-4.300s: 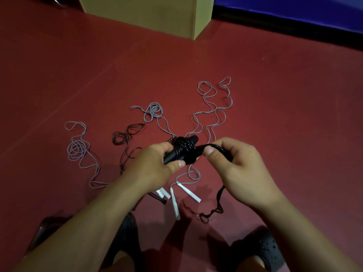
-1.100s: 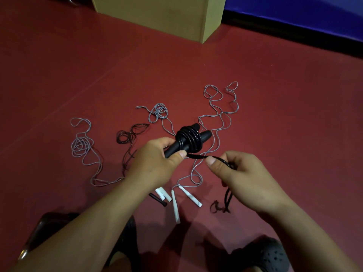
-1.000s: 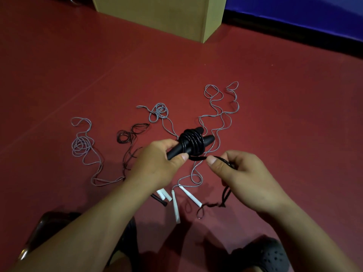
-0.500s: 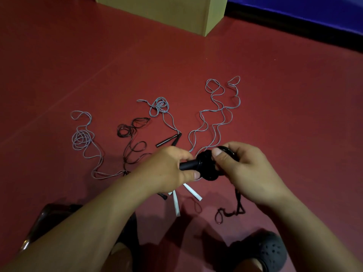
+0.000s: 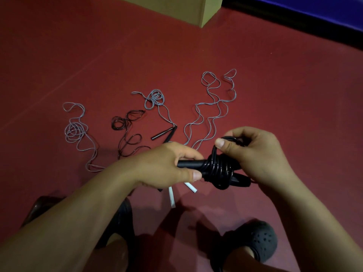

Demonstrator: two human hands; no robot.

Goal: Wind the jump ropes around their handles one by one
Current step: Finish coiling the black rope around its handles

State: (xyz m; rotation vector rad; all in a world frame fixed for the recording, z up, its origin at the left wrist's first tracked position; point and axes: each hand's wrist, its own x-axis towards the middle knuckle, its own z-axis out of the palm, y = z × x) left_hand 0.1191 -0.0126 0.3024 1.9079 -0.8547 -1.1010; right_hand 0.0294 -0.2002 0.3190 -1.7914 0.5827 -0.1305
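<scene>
My left hand (image 5: 167, 165) grips the black handles (image 5: 191, 163) of a black jump rope, held roughly level above the floor. Thick black cord coils (image 5: 218, 169) wrap around the handles' right part. My right hand (image 5: 253, 154) pinches the black cord just above the coils, thumb on top. Loose on the red floor beyond lie a grey rope on the right (image 5: 212, 107), a grey rope with black handles (image 5: 155, 99), a thin black rope (image 5: 127, 122) and a grey rope at the left (image 5: 75, 128). White handles (image 5: 171, 197) peek out below my left hand.
A tan cardboard box (image 5: 196, 8) stands at the back. A blue mat (image 5: 314, 10) runs along the far right edge. My black clogs (image 5: 257, 240) rest on the red floor (image 5: 275, 91) at the bottom.
The loose black tail that hung below my right hand is gone from view. My right hand has come up over the coil with the cord, and the bundle sits lower and further right.
</scene>
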